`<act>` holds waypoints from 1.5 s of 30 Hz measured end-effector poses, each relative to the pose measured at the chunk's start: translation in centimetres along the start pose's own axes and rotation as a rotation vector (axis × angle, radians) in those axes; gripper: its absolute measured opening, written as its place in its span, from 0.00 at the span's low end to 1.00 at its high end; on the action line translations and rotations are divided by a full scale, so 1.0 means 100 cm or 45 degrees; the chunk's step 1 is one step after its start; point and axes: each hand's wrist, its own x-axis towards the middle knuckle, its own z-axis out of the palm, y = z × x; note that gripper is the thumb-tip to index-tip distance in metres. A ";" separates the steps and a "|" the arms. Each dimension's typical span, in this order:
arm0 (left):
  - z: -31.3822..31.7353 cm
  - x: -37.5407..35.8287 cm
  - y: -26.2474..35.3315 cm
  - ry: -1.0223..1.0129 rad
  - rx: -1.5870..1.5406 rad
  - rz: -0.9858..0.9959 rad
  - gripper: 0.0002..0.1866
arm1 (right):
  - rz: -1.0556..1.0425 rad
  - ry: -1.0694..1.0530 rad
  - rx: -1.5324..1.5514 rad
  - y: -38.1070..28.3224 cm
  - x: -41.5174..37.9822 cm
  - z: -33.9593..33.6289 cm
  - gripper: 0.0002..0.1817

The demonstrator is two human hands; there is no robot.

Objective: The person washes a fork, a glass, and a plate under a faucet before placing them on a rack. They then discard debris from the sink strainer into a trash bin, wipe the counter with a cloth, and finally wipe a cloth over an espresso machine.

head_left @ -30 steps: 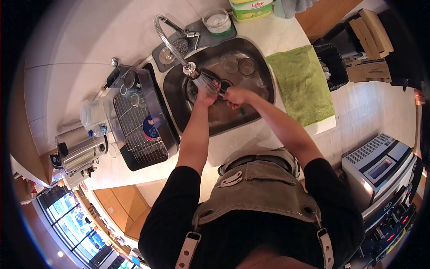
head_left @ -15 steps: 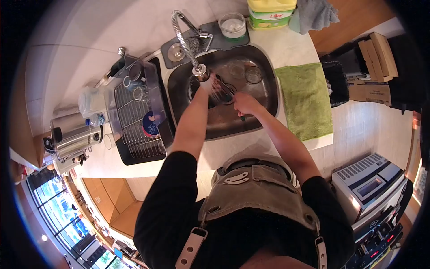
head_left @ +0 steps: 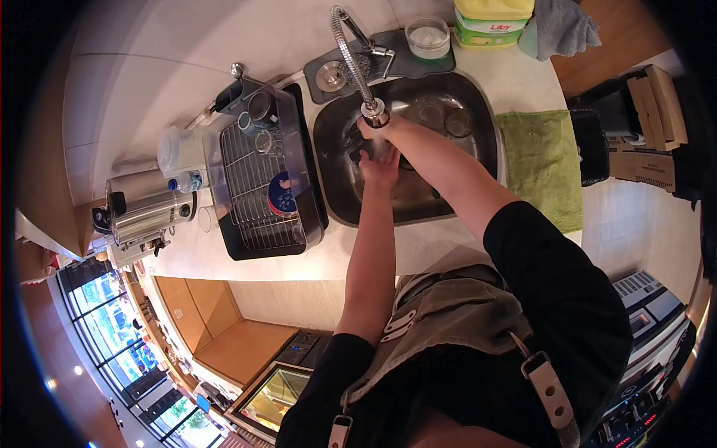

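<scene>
In the sink (head_left: 426, 213), my left hand (head_left: 379, 170) is under the tap's stream, its fingers spread. My right hand (head_left: 367, 130) reaches across to the left, just below the spray head (head_left: 373, 112) of the tap, which partly covers it; its fingers are mostly hidden. A dark object (head_left: 349, 146) lies beside both hands, and I cannot make out its kind. A clear glass (head_left: 458, 123) stands toward the sink's back right corner, with another glass (head_left: 431, 112) on its left.
Left of the sink, a dish rack (head_left: 246, 190) holds several cups and a blue patterned item (head_left: 281, 196). A green towel (head_left: 541, 172) covers the right counter. Behind are a glass container (head_left: 428, 39), a yellow-green Liby jug (head_left: 493, 24) and a grey cloth (head_left: 565, 28).
My right hand has moved from the sink's right side to the left, under the spray head. My left hand has drawn slightly back toward me. The whole view has shifted.
</scene>
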 end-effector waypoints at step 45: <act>0.053 -0.015 0.023 -0.643 0.886 0.938 0.11 | -0.011 0.033 1.755 0.010 -0.128 0.045 0.14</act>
